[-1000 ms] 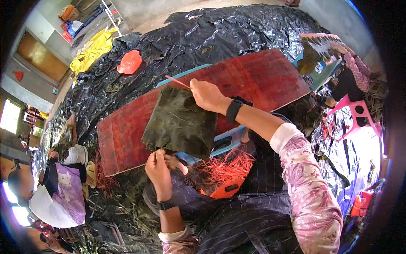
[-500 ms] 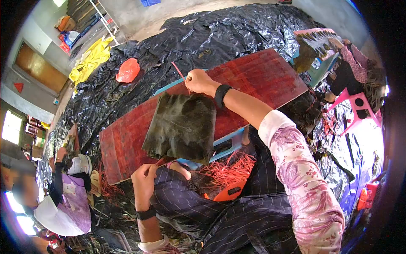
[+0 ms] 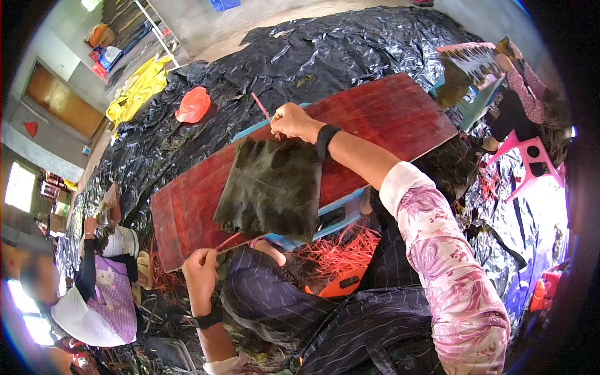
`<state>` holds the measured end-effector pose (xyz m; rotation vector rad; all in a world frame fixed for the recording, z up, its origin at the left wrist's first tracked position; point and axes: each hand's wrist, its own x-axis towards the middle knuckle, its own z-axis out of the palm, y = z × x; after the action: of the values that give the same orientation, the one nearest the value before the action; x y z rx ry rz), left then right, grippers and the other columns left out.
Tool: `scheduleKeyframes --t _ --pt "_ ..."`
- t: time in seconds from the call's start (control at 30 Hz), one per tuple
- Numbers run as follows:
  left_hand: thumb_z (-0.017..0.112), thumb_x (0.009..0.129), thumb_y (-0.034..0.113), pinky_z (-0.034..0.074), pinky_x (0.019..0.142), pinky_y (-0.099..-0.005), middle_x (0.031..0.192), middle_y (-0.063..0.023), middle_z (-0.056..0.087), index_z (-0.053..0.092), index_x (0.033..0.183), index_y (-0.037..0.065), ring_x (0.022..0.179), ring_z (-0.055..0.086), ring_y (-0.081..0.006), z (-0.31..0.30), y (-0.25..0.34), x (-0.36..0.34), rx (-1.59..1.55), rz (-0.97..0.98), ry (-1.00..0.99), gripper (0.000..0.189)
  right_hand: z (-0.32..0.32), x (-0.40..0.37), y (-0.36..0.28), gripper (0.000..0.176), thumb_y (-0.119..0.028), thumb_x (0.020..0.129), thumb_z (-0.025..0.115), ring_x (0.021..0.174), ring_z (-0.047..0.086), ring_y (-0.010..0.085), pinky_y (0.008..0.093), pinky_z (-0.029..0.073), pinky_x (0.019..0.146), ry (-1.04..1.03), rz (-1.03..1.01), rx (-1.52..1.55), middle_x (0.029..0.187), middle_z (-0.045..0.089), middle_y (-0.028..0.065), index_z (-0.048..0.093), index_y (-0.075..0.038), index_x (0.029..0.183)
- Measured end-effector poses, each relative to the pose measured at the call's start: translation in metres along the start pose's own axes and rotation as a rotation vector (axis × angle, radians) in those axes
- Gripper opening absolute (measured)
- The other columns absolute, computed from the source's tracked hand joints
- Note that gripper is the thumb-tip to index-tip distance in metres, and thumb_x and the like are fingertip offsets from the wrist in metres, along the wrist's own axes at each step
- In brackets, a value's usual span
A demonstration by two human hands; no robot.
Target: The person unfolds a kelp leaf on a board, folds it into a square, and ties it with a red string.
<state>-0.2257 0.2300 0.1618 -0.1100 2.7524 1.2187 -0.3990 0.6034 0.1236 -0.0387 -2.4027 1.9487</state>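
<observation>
A dark, flat stack of sheets (image 3: 272,187) lies on a long red board (image 3: 387,119). At the stack's far edge my right hand (image 3: 292,122) is closed on a thin red strip (image 3: 260,106), whose free end sticks up past the fingers. My left hand (image 3: 200,272) is pinched at the board's near edge, holding the other end of a red strip (image 3: 229,241) that comes out from the stack's near left corner. Whether both ends belong to one strip is hidden by the stack.
Loose red strips (image 3: 344,250) lie in an orange container (image 3: 340,282) between the legs. One person (image 3: 103,300) sits at left, another (image 3: 525,94) at upper right beside a pink stool (image 3: 534,156). Black sheeting (image 3: 300,56) covers the floor, with a red bag (image 3: 194,105).
My left hand has moved left and slightly down, and more red strip shows between it and the stack. My right hand has barely moved.
</observation>
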Motion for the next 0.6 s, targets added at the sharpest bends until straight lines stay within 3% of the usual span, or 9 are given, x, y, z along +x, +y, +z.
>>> scheduleKeyframes --t 0.07,0.13,0.27,0.33,0.37,0.47,0.5,0.53,0.6 --pt "0.064 0.089 0.016 0.039 0.047 -0.025 0.064 -0.0013 0.06 0.069 0.087 -0.003 0.052 0.051 -0.0065 -0.006 0.004 0.002 -0.018 -0.002 0.03 0.02 0.001 0.001 0.002 0.01 -0.005 0.076 0.065 0.049 0.06 0.0158 0.0277 0.042 0.041 -0.033 0.022 0.12 0.065 0.065 0.0116 0.066 0.005 0.074" --pt "0.066 0.088 0.017 0.039 0.047 -0.024 0.065 -0.0007 0.06 0.069 0.087 -0.002 0.052 0.05 -0.0058 -0.012 0.01 0.008 -0.046 0.009 0.081 0.02 -0.001 -0.008 -0.013 0.011 -0.009 0.084 0.063 0.06 0.064 0.0116 0.023 0.043 0.046 -0.118 0.096 0.182 0.072 0.067 0.0077 0.065 0.002 0.083" --pt "0.065 0.089 0.019 0.04 0.047 -0.0234 0.068 -0.001 0.061 0.068 0.087 -0.002 0.051 0.051 -0.006 -0.02 0.023 0.018 -0.017 0.091 0.124 0.021 0.005 -0.023 -0.033 0.014 -0.011 0.089 0.062 0.063 0.064 0.0098 0.0215 0.043 0.047 -0.136 0.054 0.114 0.073 0.067 0.0066 0.066 0.002 0.086" --pt "0.065 0.089 0.018 0.04 0.047 -0.0233 0.068 0.0 0.061 0.068 0.089 -0.002 0.051 0.05 -0.0055 -0.017 0.035 0.024 0.097 0.292 0.211 0.02 0.012 -0.03 -0.035 0.02 -0.014 0.088 0.061 0.059 0.063 0.0133 0.0309 0.049 0.053 -0.119 -0.156 0.008 0.07 0.067 0.0083 0.068 0.005 0.083" --pt "0.067 0.088 0.013 0.047 0.064 -0.0248 0.072 -0.0066 0.067 0.068 0.09 -0.003 0.068 0.059 -0.0088 -0.015 0.048 0.021 0.075 0.238 0.188 0.016 0.015 -0.032 -0.032 0.022 -0.015 0.089 0.06 0.06 0.063 0.0122 0.0324 0.05 0.059 -0.133 -0.254 -0.064 0.071 0.067 0.0084 0.068 0.005 0.088" --pt "0.067 0.087 0.01 0.047 0.063 -0.0248 0.074 -0.0064 0.067 0.069 0.089 -0.003 0.067 0.059 -0.0088 -0.008 0.073 0.018 -0.015 0.313 0.096 0.012 0.021 -0.047 -0.037 0.021 -0.016 0.09 0.059 0.063 0.063 0.0127 0.0326 0.05 0.062 -0.178 -0.341 -0.16 0.07 0.066 0.01 0.068 0.003 0.092" --pt "0.066 0.087 0.007 0.047 0.064 -0.0249 0.074 -0.006 0.067 0.069 0.089 -0.003 0.068 0.059 -0.0087 -0.006 0.08 0.016 -0.033 0.318 0.043 0.01 0.022 -0.052 -0.038 0.02 -0.016 0.089 0.059 0.07 0.067 0.0208 0.0352 0.051 0.067 -0.183 -0.367 -0.217 0.076 0.067 0.0146 0.068 0.002 0.094" --pt "0.066 0.087 0.007 0.047 0.064 -0.0249 0.074 -0.006 0.067 0.069 0.089 -0.003 0.068 0.059 -0.0087 -0.004 0.087 0.013 -0.036 0.319 0.044 0.01 0.021 -0.056 -0.039 0.02 -0.016 0.089 0.059 0.07 0.067 0.0208 0.0352 0.051 0.067 -0.184 -0.368 -0.22 0.076 0.067 0.0146 0.068 0.002 0.094" --pt "0.066 0.088 0.008 0.047 0.062 -0.0246 0.075 -0.0049 0.067 0.068 0.088 -0.003 0.068 0.059 -0.0077 -0.003 0.1 0.007 -0.049 0.38 -0.17 0.011 0.019 -0.065 -0.04 0.02 -0.016 0.088 0.059 0.079 0.066 0.0309 0.0397 0.051 0.071 -0.13 -0.602 -0.388 0.082 0.067 0.0169 0.068 0.001 0.094"
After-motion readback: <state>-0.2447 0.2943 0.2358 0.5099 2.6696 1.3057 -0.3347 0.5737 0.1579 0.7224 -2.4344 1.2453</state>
